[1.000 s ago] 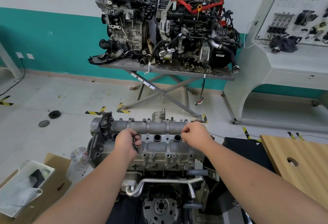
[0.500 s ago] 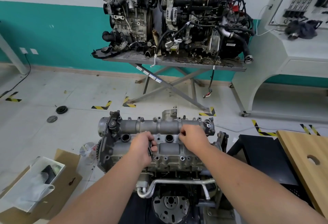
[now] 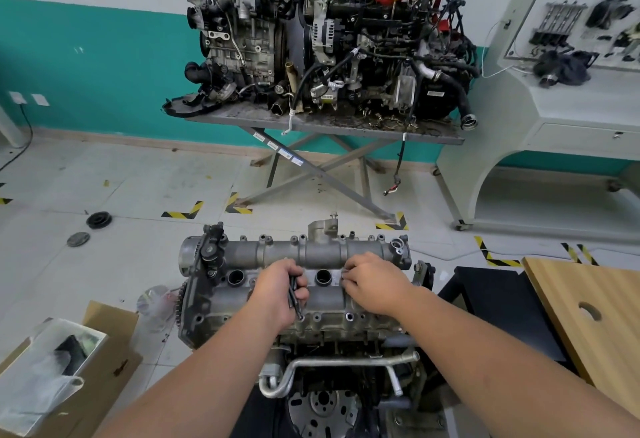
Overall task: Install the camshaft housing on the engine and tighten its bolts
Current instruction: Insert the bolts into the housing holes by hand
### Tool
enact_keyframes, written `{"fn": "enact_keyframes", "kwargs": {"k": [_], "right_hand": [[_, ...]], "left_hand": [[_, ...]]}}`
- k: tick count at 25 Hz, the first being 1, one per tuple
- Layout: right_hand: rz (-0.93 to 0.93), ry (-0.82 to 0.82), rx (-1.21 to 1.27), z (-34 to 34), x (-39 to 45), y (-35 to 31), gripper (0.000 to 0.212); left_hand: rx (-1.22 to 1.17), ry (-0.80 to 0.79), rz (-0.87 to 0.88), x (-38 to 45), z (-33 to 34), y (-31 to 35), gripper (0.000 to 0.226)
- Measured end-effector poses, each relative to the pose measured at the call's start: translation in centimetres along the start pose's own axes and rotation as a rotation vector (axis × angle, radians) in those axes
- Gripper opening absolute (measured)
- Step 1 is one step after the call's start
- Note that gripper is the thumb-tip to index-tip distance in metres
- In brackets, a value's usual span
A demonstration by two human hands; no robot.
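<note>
**Start every bolt by hand**

Atop the engine (image 3: 311, 340), the camshaft housing (image 3: 298, 285) sits seated. Your left hand (image 3: 277, 293) grips spare bolts (image 3: 294, 297); your right hand (image 3: 375, 287) pinches one at the housing's centre. Thread it straight, finger-tight, before torquing.

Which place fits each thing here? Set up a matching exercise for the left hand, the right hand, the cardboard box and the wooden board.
Things:
1. left hand
2. right hand
3. cardboard box
4. wooden board

Places or states:
A. on the floor at lower left
B. grips dark bolts
C. at the right edge
D. fingertips on the camshaft housing, beside a round hole

Pairs: 1-B, 2-D, 3-A, 4-C
</note>
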State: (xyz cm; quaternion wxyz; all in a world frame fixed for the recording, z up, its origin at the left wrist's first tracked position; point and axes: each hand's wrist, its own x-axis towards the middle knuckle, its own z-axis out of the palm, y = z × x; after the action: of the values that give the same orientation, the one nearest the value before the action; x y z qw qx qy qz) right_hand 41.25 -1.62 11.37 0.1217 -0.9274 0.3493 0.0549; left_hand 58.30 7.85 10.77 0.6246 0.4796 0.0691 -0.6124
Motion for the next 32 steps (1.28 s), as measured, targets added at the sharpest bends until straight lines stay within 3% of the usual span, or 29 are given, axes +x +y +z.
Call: {"fn": "enact_keyframes", "kwargs": {"k": [4, 6, 9, 11, 13, 17, 24, 32], "right_hand": [[0.332, 0.377, 0.448, 0.0, -1.5, -0.4, 0.029], [0.468, 0.447, 0.700, -1.2, -1.9, -1.3, 0.026], [0.524, 0.255, 1.128, -3.5, -2.1, -3.2, 0.017], [0.485, 0.074, 1.254, -3.9, -2.7, -4.1, 0.012], [0.457, 0.040, 1.322, -3.7, -3.1, -4.6, 0.015], [0.493, 0.132, 1.414, -3.5, -3.4, -4.8, 0.013], [0.470, 0.226, 1.391, -3.4, -3.6, -5.5, 0.014], [0.484, 0.129, 1.391, -2.9, -4.1, -5.8, 0.007]], "left_hand": [[-0.020, -0.090, -0.056, 0.0, -0.4, -0.1, 0.023], [-0.009, -0.148, -0.093, -0.4, -0.1, -0.3, 0.022], [0.042, -0.241, -0.155, -1.2, 1.5, -0.6, 0.017], [0.055, -0.309, -0.193, -1.8, 2.5, -0.5, 0.013], [0.080, -0.354, -0.207, -2.4, 2.9, -0.4, 0.016], [0.143, -0.389, -0.196, -3.1, 3.2, -0.2, 0.016], [0.243, -0.333, -0.065, -2.8, 4.2, -0.5, 0.017], [0.308, -0.281, 0.018, -2.1, 4.0, -1.3, 0.019]]}}
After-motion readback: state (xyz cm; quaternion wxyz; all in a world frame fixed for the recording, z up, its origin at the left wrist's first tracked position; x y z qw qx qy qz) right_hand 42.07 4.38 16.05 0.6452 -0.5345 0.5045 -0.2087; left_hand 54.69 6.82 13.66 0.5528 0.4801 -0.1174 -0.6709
